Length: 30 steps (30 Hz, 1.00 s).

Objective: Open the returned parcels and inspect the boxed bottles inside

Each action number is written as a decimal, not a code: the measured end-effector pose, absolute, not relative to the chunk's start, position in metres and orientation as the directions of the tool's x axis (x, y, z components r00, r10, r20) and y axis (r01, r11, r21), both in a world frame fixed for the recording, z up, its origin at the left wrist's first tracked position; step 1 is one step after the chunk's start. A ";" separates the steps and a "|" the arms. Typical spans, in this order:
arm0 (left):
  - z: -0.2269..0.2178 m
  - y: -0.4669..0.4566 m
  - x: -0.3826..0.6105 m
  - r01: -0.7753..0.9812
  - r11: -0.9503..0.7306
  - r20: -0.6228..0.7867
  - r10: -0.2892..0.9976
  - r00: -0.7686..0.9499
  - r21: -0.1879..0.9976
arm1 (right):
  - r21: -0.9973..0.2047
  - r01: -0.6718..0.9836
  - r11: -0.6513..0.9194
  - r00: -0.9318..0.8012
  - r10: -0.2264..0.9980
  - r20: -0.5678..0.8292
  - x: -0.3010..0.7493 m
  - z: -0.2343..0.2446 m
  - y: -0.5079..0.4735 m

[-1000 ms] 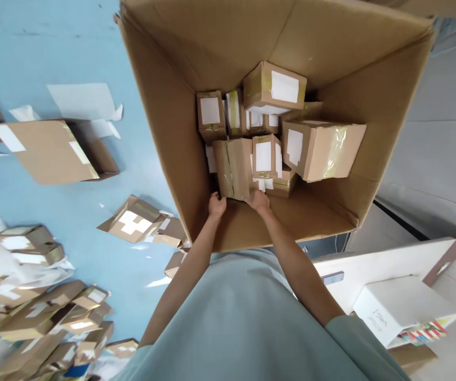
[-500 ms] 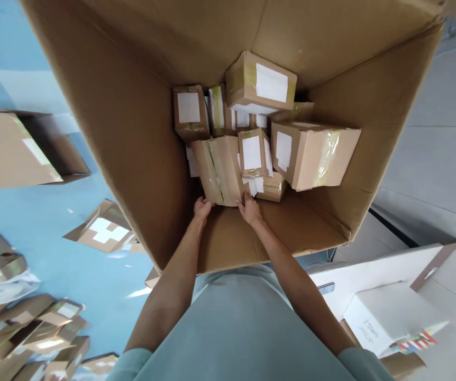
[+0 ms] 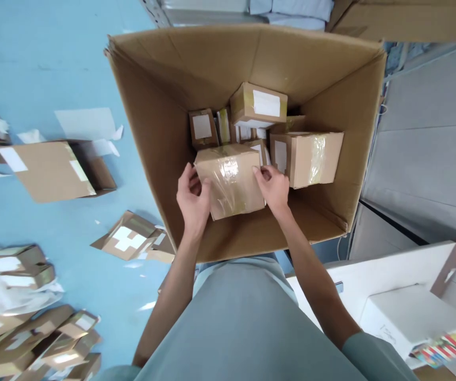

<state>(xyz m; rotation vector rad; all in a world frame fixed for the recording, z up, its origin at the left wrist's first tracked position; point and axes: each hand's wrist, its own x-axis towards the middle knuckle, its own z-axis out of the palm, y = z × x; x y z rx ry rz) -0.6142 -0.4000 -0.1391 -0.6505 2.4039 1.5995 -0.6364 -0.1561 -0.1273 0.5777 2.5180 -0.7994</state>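
The taped carton [image 3: 230,182] sits within the walls of the big box [image 3: 164,50], on the wearer's side of the smaller parcel [image 3: 204,127]. The right hand [image 3: 273,188] pinches its right edge between thumb and fingers; the left hand [image 3: 194,198] is half curled at the left edge, though how firmly it holds I can't tell. It looks stiff-walled and probably manageable for two hands (its contents are hidden, so weight is a guess). The glossy tape may be slippery, so bare cardboard at opposite lower edges seems the better hold
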 end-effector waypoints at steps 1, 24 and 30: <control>-0.140 -0.402 -0.625 -0.430 0.361 -0.364 -0.238 -0.900 0.827 | -0.433 0.506 0.746 -0.815 0.249 -0.524 -0.647 -0.131 -0.161; -0.205 -0.314 -0.614 -0.316 0.664 -0.571 0.205 -0.795 0.677 | -0.217 0.721 0.658 -0.481 0.251 -0.840 -0.612 -0.253 -0.148; -0.221 -0.305 -0.585 -0.300 0.599 -0.509 0.213 -0.834 0.743 | -0.132 0.726 0.675 -0.425 0.289 -0.858 -0.624 -0.313 -0.174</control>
